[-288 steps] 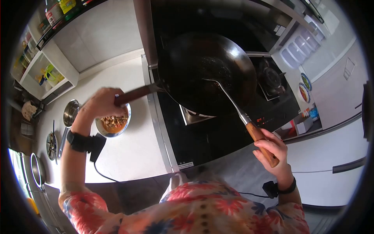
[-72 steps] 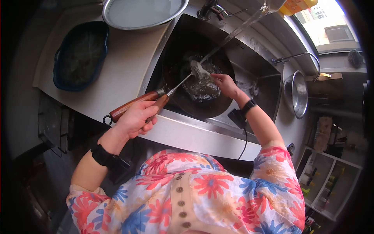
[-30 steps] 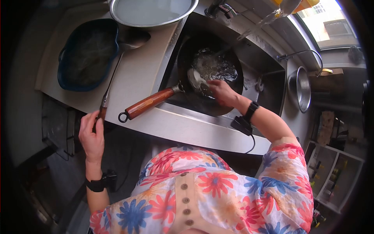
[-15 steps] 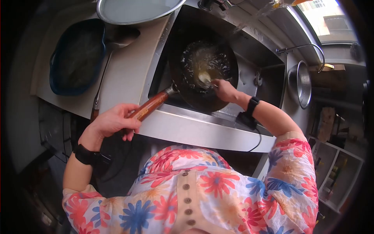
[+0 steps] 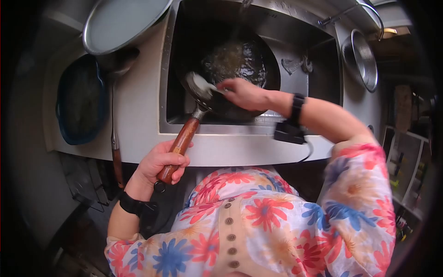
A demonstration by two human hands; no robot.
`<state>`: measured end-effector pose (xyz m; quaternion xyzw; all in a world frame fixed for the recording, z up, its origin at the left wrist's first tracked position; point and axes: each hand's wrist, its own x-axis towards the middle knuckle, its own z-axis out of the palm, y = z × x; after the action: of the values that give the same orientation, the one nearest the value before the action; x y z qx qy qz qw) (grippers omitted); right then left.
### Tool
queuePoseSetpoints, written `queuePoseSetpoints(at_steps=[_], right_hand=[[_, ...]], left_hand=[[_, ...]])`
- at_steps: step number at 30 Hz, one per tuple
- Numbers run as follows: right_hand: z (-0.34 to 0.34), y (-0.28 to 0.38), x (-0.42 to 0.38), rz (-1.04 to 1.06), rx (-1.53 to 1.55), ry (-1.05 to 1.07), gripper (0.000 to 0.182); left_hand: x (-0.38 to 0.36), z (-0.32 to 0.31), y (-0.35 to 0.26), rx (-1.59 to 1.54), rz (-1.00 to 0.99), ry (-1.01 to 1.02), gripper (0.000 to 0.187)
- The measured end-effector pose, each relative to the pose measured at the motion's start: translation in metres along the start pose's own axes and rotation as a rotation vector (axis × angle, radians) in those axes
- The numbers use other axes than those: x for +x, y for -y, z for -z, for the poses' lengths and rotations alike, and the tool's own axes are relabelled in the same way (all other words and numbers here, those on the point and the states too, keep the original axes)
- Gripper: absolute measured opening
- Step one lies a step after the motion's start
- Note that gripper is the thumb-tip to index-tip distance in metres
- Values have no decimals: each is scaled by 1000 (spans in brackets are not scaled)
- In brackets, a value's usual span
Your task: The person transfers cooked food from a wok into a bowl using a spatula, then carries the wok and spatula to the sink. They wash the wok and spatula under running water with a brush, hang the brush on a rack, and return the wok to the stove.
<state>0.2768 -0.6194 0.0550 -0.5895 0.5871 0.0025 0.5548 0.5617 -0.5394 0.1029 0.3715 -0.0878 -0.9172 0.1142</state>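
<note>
A dark wok (image 5: 272, 69) with water in it sits in the steel sink (image 5: 323, 69). Its brown wooden handle (image 5: 186, 134) slants over the sink's front edge, and my left hand (image 5: 164, 161) is wrapped round the handle's lower end. My right hand (image 5: 244, 93) is closed on a pale brush-like scrubber (image 5: 201, 85), whose head lies against the wok's inner wall on the left, close to the handle joint. Water falls into the wok from above.
Left of the sink stand a blue basin (image 5: 82, 99) and a large metal bowl (image 5: 124, 23) of cloudy liquid. A spatula (image 5: 115, 143) lies on the counter (image 5: 138, 92). At right are a steel colander (image 5: 362, 60) and a curved tap (image 5: 353, 10).
My right hand has moved the scrubber from the water to the wok's left wall. My left hand has closed more fully round the handle. The camera view has shifted.
</note>
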Motion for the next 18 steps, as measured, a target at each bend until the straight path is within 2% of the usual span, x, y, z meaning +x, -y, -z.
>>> queuePoseSetpoints(at_steps=[1, 3, 5, 6, 7, 8, 9, 11, 12, 13, 15, 16, 18], right_hand=[[9, -19, -15, 203, -191, 62, 33], [35, -45, -37, 41, -459, 177, 33], [48, -52, -43, -220, -815, 193, 37], [51, -64, -35, -231, -746, 91, 39], [44, -78, -27, -230, -742, 82, 39], [33, -92, -15, -159, -474, 55, 38], [28, -78, -17, -87, -202, 30, 38], [25, -34, -49, -143, -56, 165, 35], [22, -45, -52, -31, -44, 149, 37], [24, -60, -52, -32, -38, 142, 37], [33, -74, -50, 118, -430, 143, 37], [40, -81, -52, -38, -544, 151, 34], [52, -87, -48, -126, -615, 57, 32]], left_hand=[[1, 0, 0, 0, -10, 5, 43], [2, -6, 2, 34, -15, -4, 43], [3, -17, 8, 69, -34, -22, 43], [4, -22, 9, 97, -48, -34, 43], [5, -26, 9, 120, -65, -47, 43], [5, -30, 8, 154, -58, -72, 43], [5, -33, 8, 157, -56, -74, 43], [5, -39, 7, 151, -45, -80, 43], [5, -44, 6, 159, -41, -77, 43], [4, -49, 5, 186, -43, -89, 43], [-2, -60, 3, 219, -42, -103, 43], [-3, -68, 0, 250, -52, -130, 44], [-8, -84, -10, 293, -61, -152, 44]])
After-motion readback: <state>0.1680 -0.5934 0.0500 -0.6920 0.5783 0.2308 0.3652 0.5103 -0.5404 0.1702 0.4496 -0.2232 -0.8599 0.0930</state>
